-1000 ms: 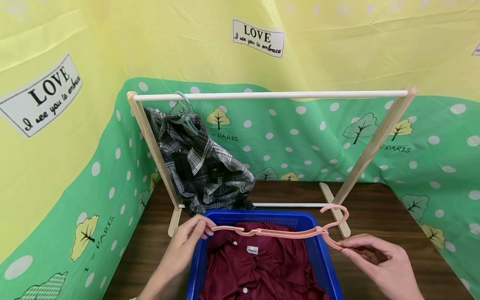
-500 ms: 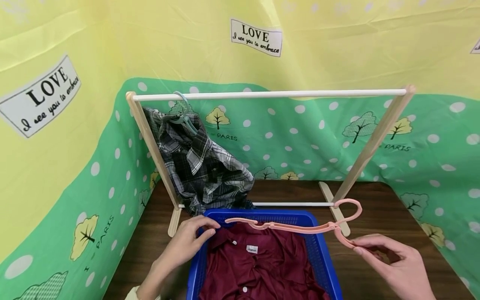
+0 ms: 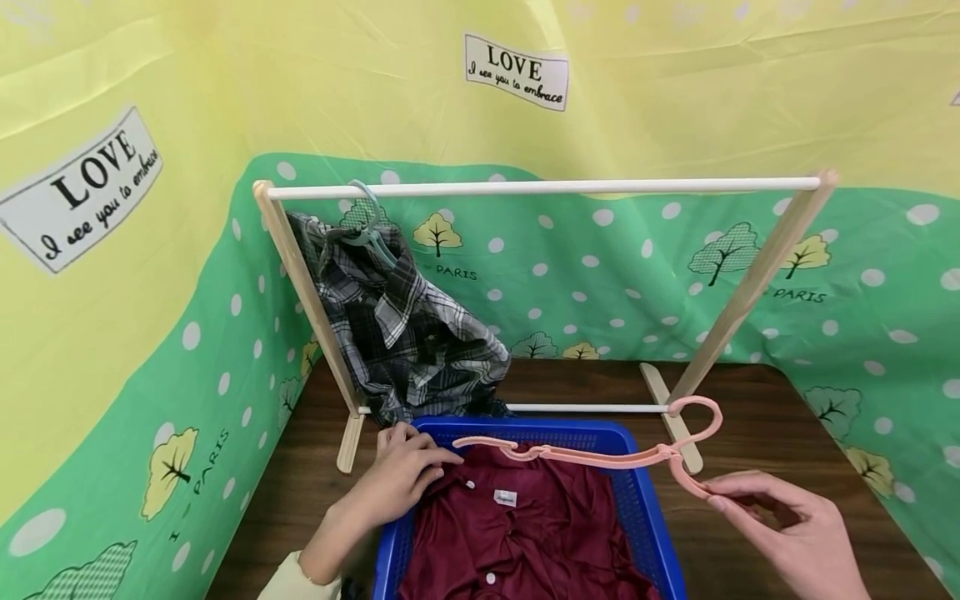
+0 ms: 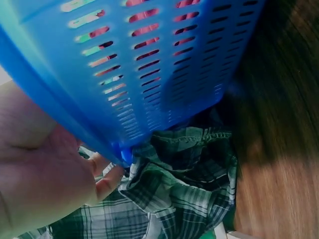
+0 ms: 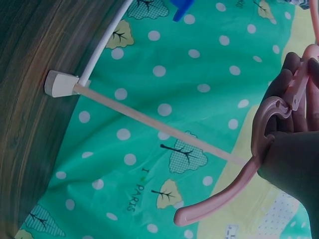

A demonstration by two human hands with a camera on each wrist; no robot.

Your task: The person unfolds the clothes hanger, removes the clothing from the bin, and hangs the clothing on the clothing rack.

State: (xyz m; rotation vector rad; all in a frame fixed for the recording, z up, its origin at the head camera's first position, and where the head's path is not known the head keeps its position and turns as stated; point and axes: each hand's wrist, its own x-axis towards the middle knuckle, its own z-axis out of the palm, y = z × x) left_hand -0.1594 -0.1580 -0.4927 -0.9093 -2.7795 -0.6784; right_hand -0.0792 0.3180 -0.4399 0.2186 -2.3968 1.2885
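My right hand point(image 3: 795, 525) pinches one arm of a pink folding hanger point(image 3: 600, 459) between thumb and fingers. The hanger spans the basket's far part, its hook pointing up at the right. In the right wrist view, one hanger arm point(image 5: 214, 205) sticks out past the hand. A maroon shirt point(image 3: 540, 525) with white buttons and a collar label lies in a blue plastic basket point(image 3: 517, 427). Over the basket's far left corner is my left hand point(image 3: 401, 475), index fingertip at the shirt's collar. The left wrist view shows that hand point(image 4: 50, 164) beside the basket rim.
Behind the basket stands a wooden rack with a white top rod point(image 3: 570, 188). A grey plaid shirt point(image 3: 420, 333) hangs at its left on a light blue hanger point(image 3: 367, 208). Its hem meets the basket's back. Brown wood table point(image 3: 757, 417) surrounds the basket, with patterned cloth behind.
My left hand has let go of the hanger's left end and moved onto the basket's corner by the collar. My right hand has shifted the hanger slightly right.
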